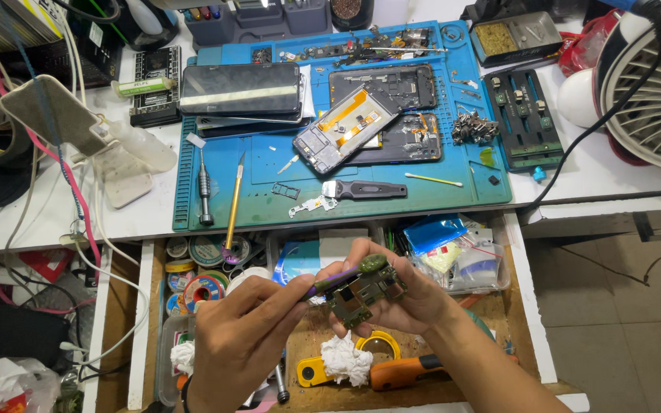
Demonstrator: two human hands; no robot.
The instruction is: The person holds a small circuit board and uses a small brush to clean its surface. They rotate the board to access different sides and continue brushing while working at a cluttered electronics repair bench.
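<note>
My right hand (415, 294) holds a small green phone circuit board (361, 291) above an open drawer. My left hand (242, 336) grips a purple-handled brush (346, 274) whose dark green head rests on the top of the board. On the blue work mat (269, 199) behind lie an opened phone frame (343, 128), a black phone (240, 89) face up, a second opened phone body (384, 88), a screwdriver (205, 191) and a yellow-handled blade (233, 206).
The open drawer (522, 306) holds tape rolls (202, 289), white wads (346, 359), an orange-handled tool (403, 372) and plastic bags (453, 252). A white fan (652, 84) stands at the right. A green jig (522, 115), screw pile (472, 128) and cables (70, 191) surround the mat.
</note>
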